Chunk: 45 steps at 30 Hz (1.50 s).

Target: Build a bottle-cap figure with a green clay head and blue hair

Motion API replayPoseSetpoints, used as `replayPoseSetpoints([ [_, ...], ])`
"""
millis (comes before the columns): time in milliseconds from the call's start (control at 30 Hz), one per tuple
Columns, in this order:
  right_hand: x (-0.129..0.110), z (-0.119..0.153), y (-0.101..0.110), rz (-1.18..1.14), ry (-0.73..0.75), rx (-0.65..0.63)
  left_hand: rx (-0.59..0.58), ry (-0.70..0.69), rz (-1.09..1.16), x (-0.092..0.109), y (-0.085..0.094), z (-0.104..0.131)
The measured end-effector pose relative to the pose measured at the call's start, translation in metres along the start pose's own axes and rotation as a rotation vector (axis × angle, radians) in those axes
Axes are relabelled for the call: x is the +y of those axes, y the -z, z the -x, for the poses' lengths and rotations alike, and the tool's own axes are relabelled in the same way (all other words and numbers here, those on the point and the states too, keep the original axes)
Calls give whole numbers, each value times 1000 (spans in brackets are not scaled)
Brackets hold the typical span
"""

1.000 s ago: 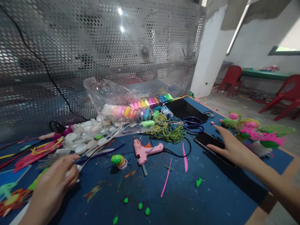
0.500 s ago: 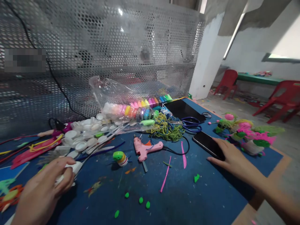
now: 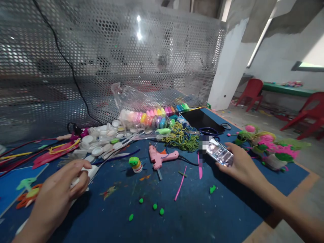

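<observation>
On the blue bench (image 3: 202,216), the left hand (image 3: 54,199) has its fingers curled around a white piece (image 3: 88,172) at the near left, the right hand (image 3: 240,165) grips a tilted phone (image 3: 219,156) farther right, and a pink glue gun (image 3: 160,158) lies beyond between them.

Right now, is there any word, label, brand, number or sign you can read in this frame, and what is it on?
None can be read.
Phone in the right hand: screen lit, content too blurred to read.
Glue gun: no legible marking.
Clay sticks in the clear bag: no print legible.
White thing in the left hand: no text visible.
</observation>
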State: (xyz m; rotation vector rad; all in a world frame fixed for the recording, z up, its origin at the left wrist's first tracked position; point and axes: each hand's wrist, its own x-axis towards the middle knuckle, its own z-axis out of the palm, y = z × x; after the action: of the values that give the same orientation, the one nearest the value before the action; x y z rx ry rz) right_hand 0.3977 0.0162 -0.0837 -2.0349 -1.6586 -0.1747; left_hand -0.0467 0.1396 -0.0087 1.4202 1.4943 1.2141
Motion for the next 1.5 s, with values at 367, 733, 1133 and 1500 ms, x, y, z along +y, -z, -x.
replayPoseSetpoints([
  [367, -64, -96, -69, -290, 93, 66, 43, 63, 187, 28, 2, 22],
  [733, -230, -67, -21, -1171, 329, -400, -165, -763, -111, 59, -79, 39],
  [1133, -258, -68, -17, -1624, 48, -687, 1, -1102, -623, 45, -76, 20],
  [1500, -242, -144, -74, -1024, 495, -144, -159, -565, -692, 14, -12, 50],
])
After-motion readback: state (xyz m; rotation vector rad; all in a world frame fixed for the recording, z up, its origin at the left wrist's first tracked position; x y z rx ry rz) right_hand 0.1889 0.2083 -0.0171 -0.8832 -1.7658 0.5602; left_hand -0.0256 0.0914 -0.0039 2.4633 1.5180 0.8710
